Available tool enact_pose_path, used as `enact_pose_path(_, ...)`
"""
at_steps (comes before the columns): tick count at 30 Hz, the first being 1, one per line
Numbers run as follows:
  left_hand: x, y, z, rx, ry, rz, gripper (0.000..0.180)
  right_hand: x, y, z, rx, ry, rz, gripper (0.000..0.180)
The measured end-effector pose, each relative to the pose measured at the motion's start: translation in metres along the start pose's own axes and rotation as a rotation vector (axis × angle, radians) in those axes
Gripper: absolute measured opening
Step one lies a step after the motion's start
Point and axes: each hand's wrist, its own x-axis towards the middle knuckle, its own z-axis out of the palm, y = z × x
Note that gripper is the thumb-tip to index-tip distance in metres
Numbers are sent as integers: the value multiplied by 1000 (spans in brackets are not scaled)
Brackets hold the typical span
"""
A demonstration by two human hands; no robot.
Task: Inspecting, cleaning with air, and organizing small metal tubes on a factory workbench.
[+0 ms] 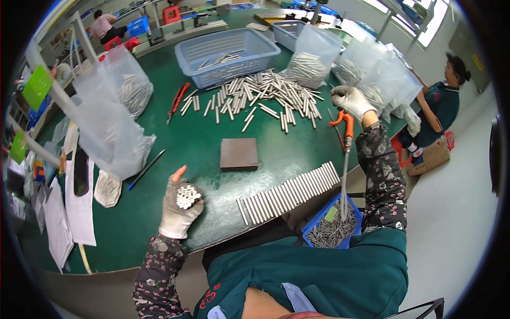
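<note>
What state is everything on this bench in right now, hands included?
left hand: gloved, closed around a bundle of metal rods, ends up.
right hand: gloved, raised over the table, holding nothing I can see.
rod row: laid side by side at the table edge.
loose rods: scattered in a heap.
blue basket: nearly empty, a few rods inside.
small blue bin: filled with thin pins.
grey block: lying flat.

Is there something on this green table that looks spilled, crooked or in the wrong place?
The loose pile of metal rods lies scattered in every direction before the blue basket, unlike the neat row of rods at the near edge. Nothing looks damaged.
</note>
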Motion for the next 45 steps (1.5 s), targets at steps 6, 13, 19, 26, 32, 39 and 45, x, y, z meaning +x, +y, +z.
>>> enact_pose_path(6,-2,5,5,-29,-28,-35,80,-2,38,-3,-353,1,124,25)
enact_pose_path(13,0,-1,1,22,6,-46,81,-21,-24,6,-769,-291,320,29)
enact_pose_path(19,1,4,-2,67,-12,14,81,-44,-6,46,-826,-207,243,25)
enact_pose_path(26,-6,-4,-1,-14,-32,2,80,-41,-8,37,-636,-272,341,32)
enact_pose_path(32,-7,-2,1,-39,-33,22,83,-42,13,12,-133,-251,240,22)
enact_pose_path(39,2,1,-2,-25,-23,7,79,-51,-41,17,692,-241,67,40)
enact_pose_path(45,4,1,-4,150,-39,27,71,-64,-147,50,388,-503,-165,27)
